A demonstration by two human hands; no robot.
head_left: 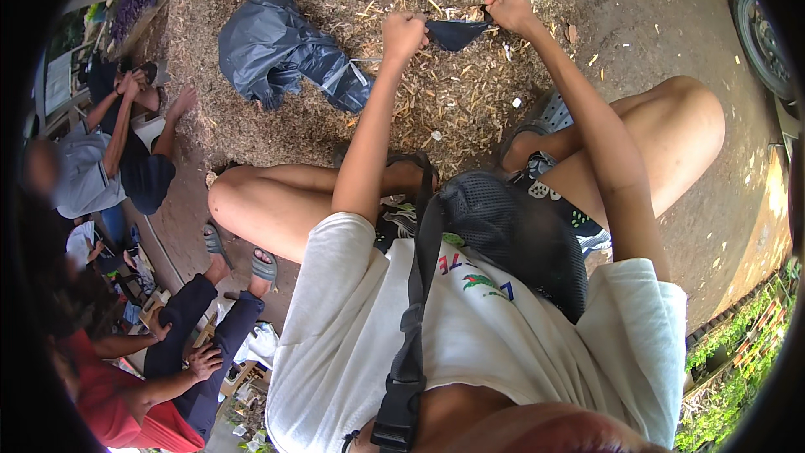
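Both my arms reach out over wood shavings at the top of the view. A small black piece of plastic (pixel 457 34), perhaps a planting bag, is stretched between my hands and sags in the middle. My left hand (pixel 404 34) is closed on its left end. At the upper right corner, my right hand (pixel 509 11) pinches it, with a dark tip showing at the fingers. Left of my left hand lies a large crumpled black plastic bag (pixel 277 46), its narrower end pointing toward my left forearm.
Wood shavings (pixel 470 109) cover the ground before my bent legs. A person in grey (pixel 92 168) sits at the left, another in red (pixel 134 394) at lower left. A wheel (pixel 763 40) stands far right, and green plants (pixel 742 369) grow at lower right.
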